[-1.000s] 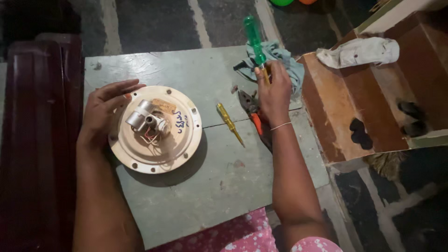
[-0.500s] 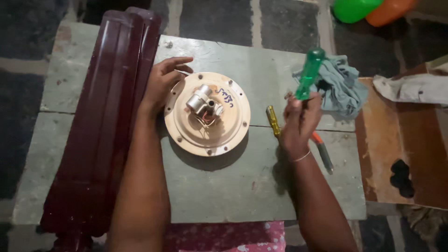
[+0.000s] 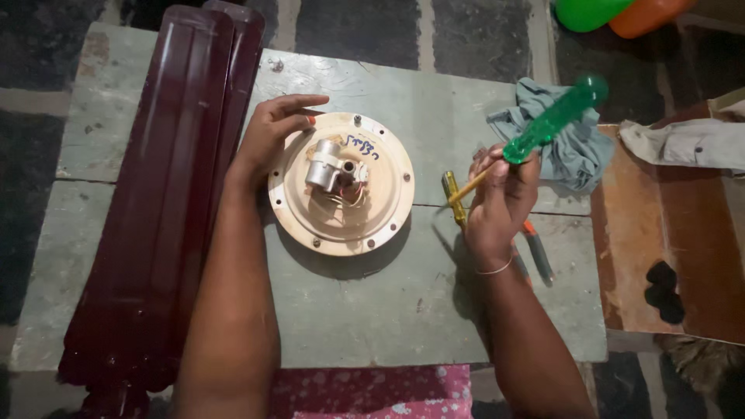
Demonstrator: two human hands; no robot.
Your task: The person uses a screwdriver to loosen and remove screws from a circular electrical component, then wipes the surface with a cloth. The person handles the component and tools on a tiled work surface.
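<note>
A round cream metal motor housing with a silver hub and loose wires at its middle lies on a grey-green board. My left hand rests on the housing's upper left rim, fingers spread. My right hand is to the right of the housing and grips a screwdriver with a clear green handle, held above the board with the handle pointing up and right and its shaft angled down toward the left.
Dark maroon fan blades lie along the board's left side. A yellow-handled screwdriver and red-handled pliers lie by my right hand, a blue-grey rag behind it. A wooden box stands at the right.
My right hand picked the green screwdriver off the rag and brought it over the board, now tilted lower. The view shifted left, showing the maroon blades. My left hand stayed on the housing.
</note>
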